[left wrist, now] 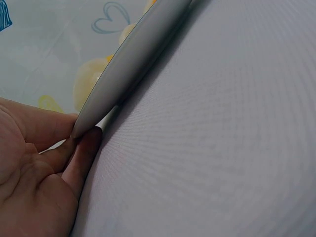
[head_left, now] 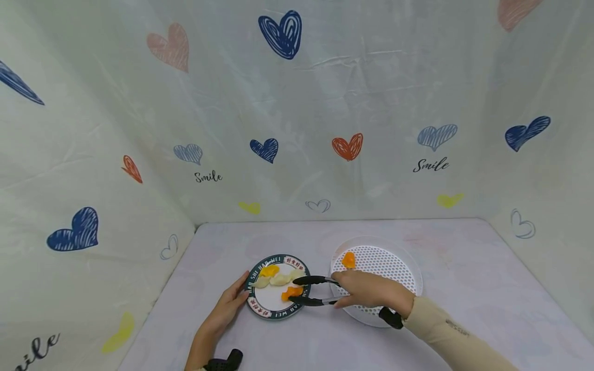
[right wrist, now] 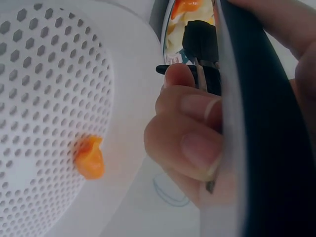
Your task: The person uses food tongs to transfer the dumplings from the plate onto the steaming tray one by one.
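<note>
My left hand [head_left: 230, 300] pinches the left rim of a round plate [head_left: 268, 300] with a dark green border. In the left wrist view, the plate's edge [left wrist: 131, 74] sits between thumb and fingers. On the plate lie a yellow dumpling [head_left: 269, 271], several pale dumplings [head_left: 280, 280] and an orange dumpling [head_left: 292, 292]. My right hand [head_left: 371, 289] grips black-tipped tongs [head_left: 313, 302], their arms spread apart over the plate's right side. The lower tip overlaps the orange dumpling in the head view; in the right wrist view, the tongs' handle [right wrist: 266, 118] hides much of the plate.
To the plate's right stands a round white perforated tray [head_left: 382, 257], partly beneath my right hand and forearm. One orange dumpling [head_left: 348, 259] lies in it near the left edge. A pale cloth covers the table [head_left: 223, 242], and a curtain [head_left: 301, 103] printed with hearts hangs behind.
</note>
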`<act>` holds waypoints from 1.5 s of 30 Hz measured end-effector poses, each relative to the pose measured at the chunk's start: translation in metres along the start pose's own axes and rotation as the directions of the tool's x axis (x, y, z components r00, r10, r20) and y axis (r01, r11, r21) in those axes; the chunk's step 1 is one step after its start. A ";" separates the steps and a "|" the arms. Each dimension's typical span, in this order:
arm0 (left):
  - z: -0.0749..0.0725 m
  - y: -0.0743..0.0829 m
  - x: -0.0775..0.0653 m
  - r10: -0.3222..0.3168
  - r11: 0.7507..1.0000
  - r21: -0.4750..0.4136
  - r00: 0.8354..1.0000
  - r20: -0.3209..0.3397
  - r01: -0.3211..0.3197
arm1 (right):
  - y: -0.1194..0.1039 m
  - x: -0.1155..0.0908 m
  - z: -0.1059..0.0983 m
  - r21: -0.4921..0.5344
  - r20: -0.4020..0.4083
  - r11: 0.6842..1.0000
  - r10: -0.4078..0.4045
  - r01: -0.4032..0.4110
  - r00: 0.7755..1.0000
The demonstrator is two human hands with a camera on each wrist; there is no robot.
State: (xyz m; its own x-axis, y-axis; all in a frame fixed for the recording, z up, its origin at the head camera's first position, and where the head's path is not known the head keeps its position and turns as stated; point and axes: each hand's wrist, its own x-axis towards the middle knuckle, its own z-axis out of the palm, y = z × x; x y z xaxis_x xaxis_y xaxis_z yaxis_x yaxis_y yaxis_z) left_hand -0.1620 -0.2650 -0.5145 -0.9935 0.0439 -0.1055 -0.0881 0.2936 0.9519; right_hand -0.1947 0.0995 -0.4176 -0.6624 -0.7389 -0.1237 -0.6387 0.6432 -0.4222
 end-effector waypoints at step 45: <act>0.000 -0.003 0.003 0.004 1.000 0.010 1.000 0.000 -0.004 | 0.000 0.007 0.002 -0.023 0.000 1.000 -0.013 0.013 1.000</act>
State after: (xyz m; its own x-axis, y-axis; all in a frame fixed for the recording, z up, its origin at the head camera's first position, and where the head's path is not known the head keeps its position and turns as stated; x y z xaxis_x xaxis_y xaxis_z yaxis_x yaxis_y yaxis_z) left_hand -0.1647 -0.2661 -0.5174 -0.9938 0.0449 -0.1016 -0.0833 0.3034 0.9492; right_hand -0.1983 0.0938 -0.4203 -0.6540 -0.7472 -0.1184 -0.6562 0.6381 -0.4028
